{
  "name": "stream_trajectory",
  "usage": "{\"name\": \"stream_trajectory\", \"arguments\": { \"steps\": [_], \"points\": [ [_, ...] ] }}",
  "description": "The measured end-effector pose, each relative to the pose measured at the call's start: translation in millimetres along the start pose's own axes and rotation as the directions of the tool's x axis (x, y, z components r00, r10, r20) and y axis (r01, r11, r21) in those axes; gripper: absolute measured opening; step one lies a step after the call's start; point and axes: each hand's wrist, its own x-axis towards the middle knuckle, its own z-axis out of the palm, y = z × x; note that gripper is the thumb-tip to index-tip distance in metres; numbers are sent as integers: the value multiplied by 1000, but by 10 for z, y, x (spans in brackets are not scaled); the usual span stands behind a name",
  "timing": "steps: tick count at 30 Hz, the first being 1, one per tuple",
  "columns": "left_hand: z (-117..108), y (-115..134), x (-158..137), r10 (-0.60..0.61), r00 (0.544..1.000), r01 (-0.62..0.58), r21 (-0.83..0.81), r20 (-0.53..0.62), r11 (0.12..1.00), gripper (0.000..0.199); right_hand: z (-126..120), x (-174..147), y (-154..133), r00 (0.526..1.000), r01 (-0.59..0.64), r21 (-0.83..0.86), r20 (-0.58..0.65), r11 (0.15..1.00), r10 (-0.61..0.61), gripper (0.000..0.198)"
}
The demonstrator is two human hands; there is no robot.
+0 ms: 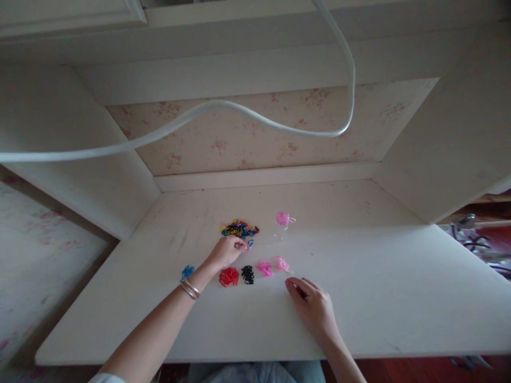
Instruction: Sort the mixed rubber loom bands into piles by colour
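My left hand [228, 252] is closed in a pinch just in front of a mixed pile of small coloured bands [239, 229]. A few blue and purple bands [250, 244] lie at its fingertips; what it grips is too small to make out. My right hand [313, 303] rests low over the table, fingers curled and thumb against forefinger, close to a light pink pile [280, 264]. Anything in that pinch is hidden. In a row stand a blue pile [187, 272], partly behind my left wrist, a red pile [229, 276], a black pile [247, 275] and a deeper pink pile [264, 268].
A clear container with a round pink top [282, 218] stands behind the piles on the white table [359, 298]. Side panels and a flowered back wall [255, 138] enclose the table. A white cable [239, 108] hangs across the upper view.
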Motion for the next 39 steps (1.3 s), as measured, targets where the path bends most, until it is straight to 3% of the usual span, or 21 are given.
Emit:
{"name": "stream_trajectory", "arguments": {
  "steps": [7,15,22,27,31,34,39],
  "points": [
    [-60,312,-96,102,994,-100,-34,45,994,26,-10,2,-23,1000,-3,1,-4,1000,3,34],
    [261,781,-62,245,963,-246,-6,113,969,18,-39,-1,-70,1000,-22,19,-2,1000,23,33],
    [430,849,40,253,960,-257,14,121,966,21,-29,2,-46,1000,1,41,-14,999,0,29],
    [252,807,21,277,958,-274,-49,74,960,23,-39,0,-59,1000,1,54,-27,999,1,28],
    [-86,653,-153,201,978,-206,-112,-52,972,28,-51,-1,-71,1000,-6,69,-14,998,7,30],
    [-252,476,-482,42,986,-87,-282,-163,955,27,-34,-16,-46,1000,-17,71,-6,997,17,31],
    [-97,182,-1232,-182,975,98,-489,-128,867,30,-4,-1,-75,999,-52,58,9,997,52,34]
  ]
}}
